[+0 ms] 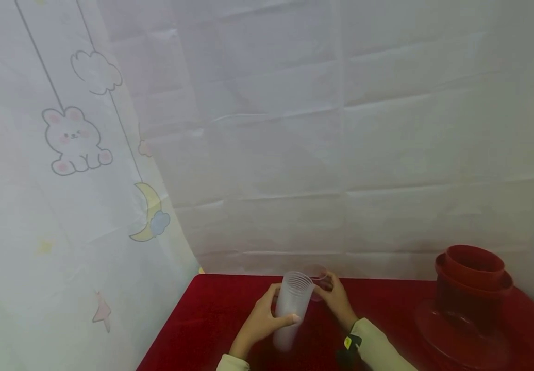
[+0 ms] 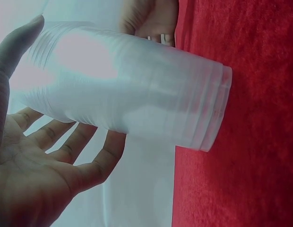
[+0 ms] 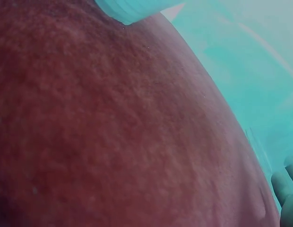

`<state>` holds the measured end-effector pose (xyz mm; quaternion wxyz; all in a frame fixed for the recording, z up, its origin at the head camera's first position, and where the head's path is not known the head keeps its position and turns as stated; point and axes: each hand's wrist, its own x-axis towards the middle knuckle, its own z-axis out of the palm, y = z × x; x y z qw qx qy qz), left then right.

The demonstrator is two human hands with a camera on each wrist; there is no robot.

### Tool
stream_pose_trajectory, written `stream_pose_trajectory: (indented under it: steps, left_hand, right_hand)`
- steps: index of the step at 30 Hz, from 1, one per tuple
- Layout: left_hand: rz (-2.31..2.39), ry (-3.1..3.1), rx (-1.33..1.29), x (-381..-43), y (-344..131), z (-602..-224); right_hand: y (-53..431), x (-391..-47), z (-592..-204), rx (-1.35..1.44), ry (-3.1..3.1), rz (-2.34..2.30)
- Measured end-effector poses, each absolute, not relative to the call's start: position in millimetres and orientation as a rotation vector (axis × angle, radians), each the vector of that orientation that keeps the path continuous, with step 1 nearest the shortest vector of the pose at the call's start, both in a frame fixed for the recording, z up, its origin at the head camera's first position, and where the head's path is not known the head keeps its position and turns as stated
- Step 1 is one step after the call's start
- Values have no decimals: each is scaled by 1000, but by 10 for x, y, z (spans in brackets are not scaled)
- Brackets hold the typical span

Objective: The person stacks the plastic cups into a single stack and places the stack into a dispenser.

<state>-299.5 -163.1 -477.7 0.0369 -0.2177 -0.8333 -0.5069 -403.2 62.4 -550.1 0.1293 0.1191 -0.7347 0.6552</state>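
A tall stack of nested clear plastic cups (image 1: 290, 304) stands tilted in my left hand (image 1: 262, 319). The left wrist view shows the thumb along one side of the stack (image 2: 137, 90) and the fingers curled under the other side. Close behind the stack's upper end, my right hand (image 1: 337, 303) holds a single clear cup (image 1: 315, 270) near its rim. The cup's see-through wall makes its outline faint. In the right wrist view, only the fingers (image 3: 281, 187) at the right edge and the stack's lower end (image 3: 130, 9) at the top are visible.
Red cloth (image 1: 211, 309) covers the table, which meets a pale hanging sheet (image 1: 267, 206) at the back. To the right stands a red, wide-rimmed container (image 1: 473, 278) on a broad round base. A printed curtain (image 1: 72, 206) hangs on the left.
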Motion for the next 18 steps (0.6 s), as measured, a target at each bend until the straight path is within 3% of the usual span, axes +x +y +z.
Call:
stream_pose_trajectory:
  steps: [18]
  left_hand:
    - [-1563, -2561, -712, -2888, -1646, -4781]
  right_hand:
    - [752, -3764, -5423, 382, -2110, 1950]
